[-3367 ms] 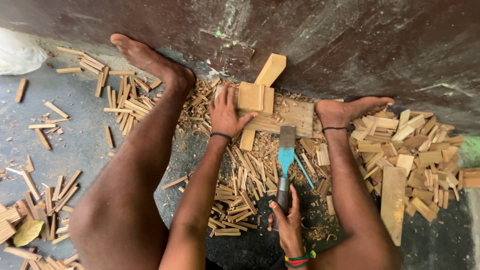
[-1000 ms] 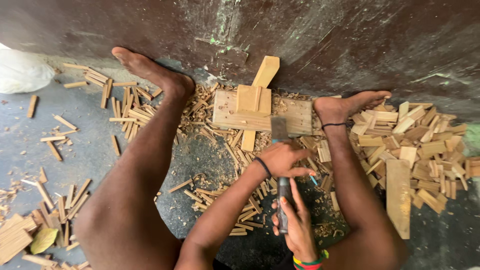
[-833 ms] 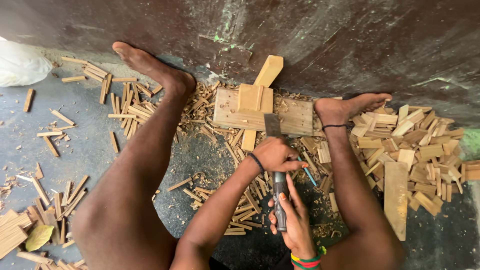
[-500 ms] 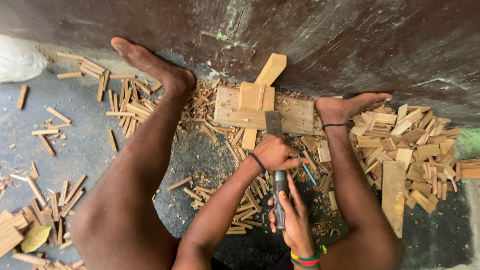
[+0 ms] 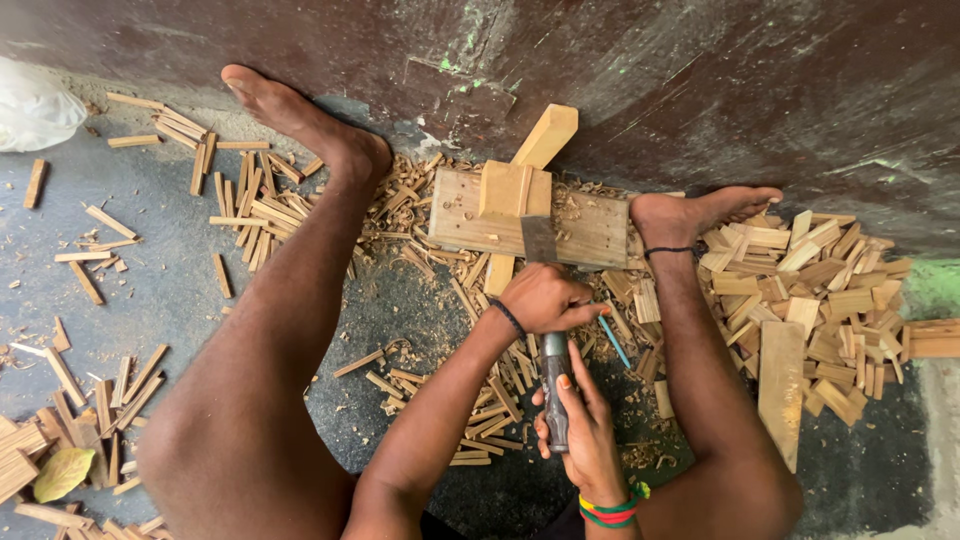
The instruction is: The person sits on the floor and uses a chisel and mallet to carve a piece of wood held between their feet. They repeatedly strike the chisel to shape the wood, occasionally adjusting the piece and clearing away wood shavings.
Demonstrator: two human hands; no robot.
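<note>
My right hand (image 5: 583,425) grips the dark handle of a chisel (image 5: 553,385). My left hand (image 5: 545,298) is closed over the chisel's shaft, just behind its flat metal blade (image 5: 539,238). The blade rests on a small wood block (image 5: 515,190) that stands on a flat wooden board (image 5: 590,228) against the wall. A longer wood stick (image 5: 545,135) leans behind the block. My bare feet sit at either side of the board, the right foot (image 5: 700,212) touching its end.
Heaps of cut wood pieces lie at the right (image 5: 820,290), and split sticks (image 5: 250,200) are scattered at the left. Shavings cover the floor between my legs. A blue pencil (image 5: 613,340) lies by my right leg. A dark stained wall (image 5: 700,70) rises behind. A white bag (image 5: 35,110) sits far left.
My left hand left the wood block and came back to close on the chisel shaft. The blade moved forward from the floor onto the block on the board.
</note>
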